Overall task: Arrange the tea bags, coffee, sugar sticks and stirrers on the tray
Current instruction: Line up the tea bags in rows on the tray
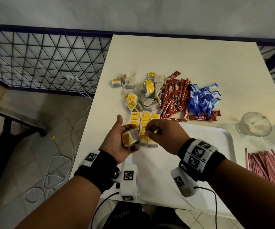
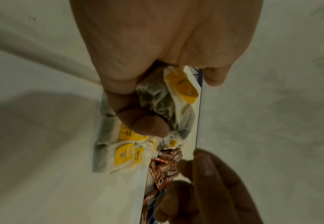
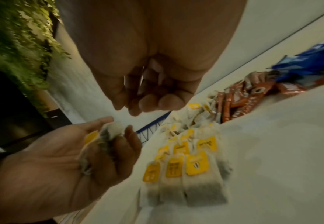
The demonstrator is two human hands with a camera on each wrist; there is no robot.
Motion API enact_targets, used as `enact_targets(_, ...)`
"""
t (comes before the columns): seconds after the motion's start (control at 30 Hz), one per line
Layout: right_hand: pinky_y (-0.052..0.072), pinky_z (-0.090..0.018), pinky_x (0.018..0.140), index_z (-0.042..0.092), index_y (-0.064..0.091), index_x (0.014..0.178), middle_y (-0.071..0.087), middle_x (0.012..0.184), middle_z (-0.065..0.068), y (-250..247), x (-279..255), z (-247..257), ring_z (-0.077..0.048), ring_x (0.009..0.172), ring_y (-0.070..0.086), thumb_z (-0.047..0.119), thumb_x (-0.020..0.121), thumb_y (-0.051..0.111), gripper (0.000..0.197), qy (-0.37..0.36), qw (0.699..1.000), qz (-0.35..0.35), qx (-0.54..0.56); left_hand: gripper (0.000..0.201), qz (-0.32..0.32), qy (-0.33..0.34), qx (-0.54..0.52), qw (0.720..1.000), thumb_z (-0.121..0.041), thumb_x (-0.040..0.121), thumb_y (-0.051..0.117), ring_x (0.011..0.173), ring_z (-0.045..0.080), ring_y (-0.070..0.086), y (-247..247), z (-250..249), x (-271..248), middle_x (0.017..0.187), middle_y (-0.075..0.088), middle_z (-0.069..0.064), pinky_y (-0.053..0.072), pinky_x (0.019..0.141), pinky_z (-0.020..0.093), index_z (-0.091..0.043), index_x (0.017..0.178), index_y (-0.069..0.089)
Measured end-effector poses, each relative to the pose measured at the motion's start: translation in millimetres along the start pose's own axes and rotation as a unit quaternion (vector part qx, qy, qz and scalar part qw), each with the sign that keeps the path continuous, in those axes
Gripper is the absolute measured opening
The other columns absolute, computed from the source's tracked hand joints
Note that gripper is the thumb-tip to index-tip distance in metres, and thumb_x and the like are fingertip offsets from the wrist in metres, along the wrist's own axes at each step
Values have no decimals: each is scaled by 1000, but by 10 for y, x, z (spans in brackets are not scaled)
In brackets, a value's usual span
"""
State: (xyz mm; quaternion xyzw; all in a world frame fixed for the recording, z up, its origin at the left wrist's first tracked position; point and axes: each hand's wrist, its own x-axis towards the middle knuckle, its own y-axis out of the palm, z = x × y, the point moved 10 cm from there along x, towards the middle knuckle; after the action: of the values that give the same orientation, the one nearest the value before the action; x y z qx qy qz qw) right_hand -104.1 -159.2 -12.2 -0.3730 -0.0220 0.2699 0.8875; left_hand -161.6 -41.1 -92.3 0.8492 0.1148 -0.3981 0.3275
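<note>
My left hand [image 1: 125, 131] is palm up and grips a small bundle of tea bags [image 1: 130, 138] with yellow tags; the left wrist view shows the bundle [image 2: 176, 97] under my curled fingers. My right hand [image 1: 150, 131] hovers just right of it, fingers curled together, with nothing visible between them [image 3: 147, 104]. Below both hands, neat rows of tea bags [image 1: 143, 119] lie at the left end of the white tray [image 1: 207, 142]. Beyond the tray lie loose tea bags [image 1: 143, 91], red coffee sticks [image 1: 174, 98] and blue sugar sticks [image 1: 203, 98]. Pink stirrers [image 1: 269, 166] lie to the right.
Two clear glass cups [image 1: 254, 123] stand at the table's right edge, beyond the stirrers. The white table [image 1: 166, 55] ends at a black wire fence [image 1: 42, 60] on the left and at the back. White cables [image 1: 50, 171] trail on the floor to the left.
</note>
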Motion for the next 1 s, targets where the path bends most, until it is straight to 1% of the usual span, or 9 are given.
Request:
enact_targets(0.13, 35, -6, 57, 26, 67, 92, 56, 74, 19, -25, -7, 152, 2, 62, 51, 32, 85, 66, 9, -42, 999, -10, -15, 62, 22, 19, -37, 999, -68, 90, 34, 72, 28, 61, 147, 45, 18, 87, 67, 13, 48, 61, 32, -11, 87, 59)
enact_targets(0.23, 32, -9, 59, 22, 65, 88, 57, 75, 13, -26, -3, 164, 2, 65, 48, 33, 79, 73, 17, -47, 998, -32, -29, 64, 37, 27, -61, 997, -68, 91, 31, 77, 27, 61, 286, 67, 22, 87, 69, 13, 48, 72, 36, -10, 91, 57)
enact_targets(0.33, 44, -26, 65, 20, 66, 87, 59, 79, 5, -35, -11, 146, -11, 73, 53, 39, 71, 74, 27, -33, 997, -41, -54, 64, 47, 38, -77, 995, -67, 92, 27, 70, 24, 65, 415, 64, -12, 83, 68, 11, 52, 63, 32, -10, 95, 56)
enact_targets(0.4, 47, -30, 69, 23, 69, 92, 61, 83, 4, -76, -34, 156, -16, 76, 56, 42, 72, 72, 28, -33, 996, -46, -66, 63, 50, 45, -85, 994, -66, 93, 27, 67, 24, 65, 467, 56, -22, 82, 67, 11, 53, 60, 30, -10, 94, 55)
enact_targets(0.57, 49, -29, 71, 28, 60, 111, 67, 93, 1, -167, -100, 143, -18, 74, 59, 37, 79, 67, 35, -34, 995, -61, -71, 61, 59, 66, -88, 992, -64, 94, 27, 81, 27, 64, 536, 33, -9, 92, 64, 14, 47, 77, 37, -10, 88, 52)
enact_targets(0.67, 45, -27, 65, 26, 58, 103, 66, 91, 2, -190, -119, 113, -13, 63, 49, 37, 79, 67, 28, -37, 994, -71, -69, 60, 58, 67, -91, 992, -64, 94, 28, 75, 26, 68, 557, 40, 2, 89, 65, 14, 47, 78, 37, -9, 90, 51)
enact_targets(0.77, 40, -22, 65, 23, 67, 89, 64, 86, 4, -208, -132, 108, -8, 69, 50, 44, 76, 65, 25, -52, 994, -68, -66, 61, 56, 61, -84, 993, -65, 93, 27, 73, 26, 66, 570, 59, 15, 87, 66, 14, 47, 77, 38, -9, 93, 51)
enact_targets(0.87, 39, -20, 67, 21, 70, 91, 63, 90, 5, -241, -129, 75, -6, 74, 50, 37, 76, 72, 21, -47, 994, -67, -70, 64, 62, 56, -88, 993, -65, 94, 27, 74, 26, 67, 603, 67, 13, 88, 67, 15, 47, 77, 37, -6, 96, 53)
enact_targets(1.0, 36, -19, 68, 20, 70, 93, 62, 94, 4, -251, -114, 47, 2, 66, 43, 32, 84, 66, 16, -45, 995, -54, -77, 67, 69, 51, -82, 993, -65, 94, 26, 80, 24, 65, 646, 68, -5, 88, 67, 13, 46, 80, 34, -5, 97, 56)
